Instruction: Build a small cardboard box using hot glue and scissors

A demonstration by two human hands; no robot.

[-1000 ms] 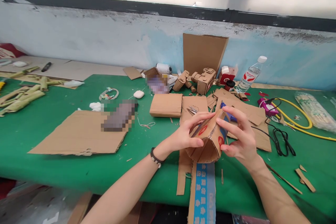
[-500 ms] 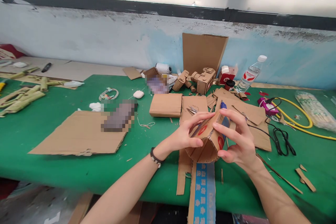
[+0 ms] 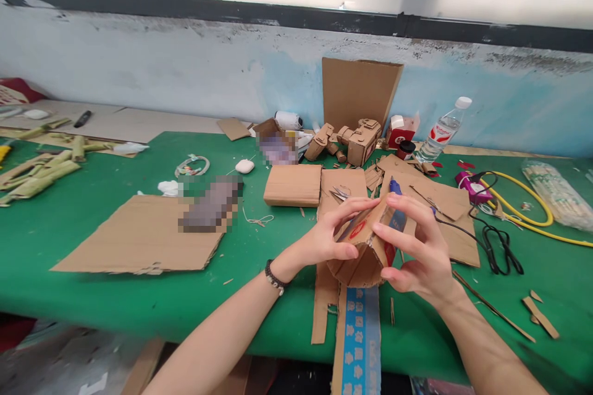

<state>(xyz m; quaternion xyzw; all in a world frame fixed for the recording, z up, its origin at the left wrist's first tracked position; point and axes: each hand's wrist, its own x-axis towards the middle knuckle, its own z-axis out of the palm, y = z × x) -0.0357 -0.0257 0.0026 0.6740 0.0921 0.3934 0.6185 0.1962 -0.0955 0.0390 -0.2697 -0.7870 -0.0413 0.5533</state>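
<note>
Between my two hands is a folded cardboard tube (image 3: 356, 262), brown with red printed marks and open at the end facing me. My left hand (image 3: 336, 231) grips its left side, thumb near the open rim. On the other side my right hand (image 3: 419, 241) holds it, fingers over the top and thumb at the lower right edge. Behind the tube shows the blue tip of a glue gun (image 3: 395, 186), its body mostly hidden. Scissors (image 3: 340, 194) lie on cardboard just beyond my left hand. Under the tube, a blue-printed cardboard strip (image 3: 356, 339) runs over the table's front edge.
A flat cardboard box (image 3: 293, 186) and a large cardboard sheet (image 3: 134, 234) lie to the left. Cardboard camera models (image 3: 364, 142) and a water bottle (image 3: 440, 133) stand at the back. To the right are a purple power socket (image 3: 472, 188), a black cable (image 3: 500, 250) and cardboard scraps (image 3: 540, 318).
My right thumb and fingers have shifted slightly left along the tube, covering more of the red mark on its right side. My left hand keeps its place.
</note>
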